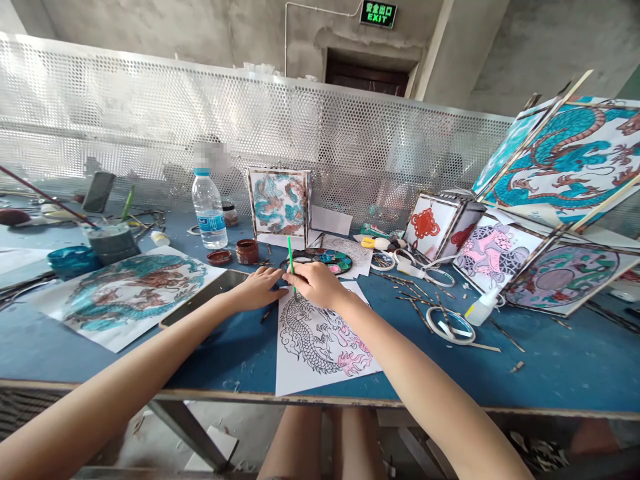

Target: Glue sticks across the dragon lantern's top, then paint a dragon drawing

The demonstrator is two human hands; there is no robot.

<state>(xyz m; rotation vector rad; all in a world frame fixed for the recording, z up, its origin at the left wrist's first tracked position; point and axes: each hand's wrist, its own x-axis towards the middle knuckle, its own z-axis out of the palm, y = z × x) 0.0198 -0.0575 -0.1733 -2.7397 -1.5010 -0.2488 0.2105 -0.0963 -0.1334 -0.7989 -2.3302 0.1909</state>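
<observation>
A white sheet with a black dragon outline (320,340), partly coloured pink at its lower right, lies on the blue table (550,367) in front of me. My right hand (316,283) is closed round a thin green brush (290,257), whose tip meets the sheet's upper left edge. My left hand (260,288) lies flat with fingers stretched out, pressing the table and the sheet's top left corner. Just behind my hands sits a round paint palette (325,260) with teal, pink and dark paints.
A finished teal dragon painting (130,290) lies to the left beside a dark tablet (210,297). A water bottle (209,208), small brown jars (247,251), painted lantern boxes (280,202), tape rings (450,325), a glue bottle (483,308) and sticks surround the work area. Large dragon panels (565,157) lean at right.
</observation>
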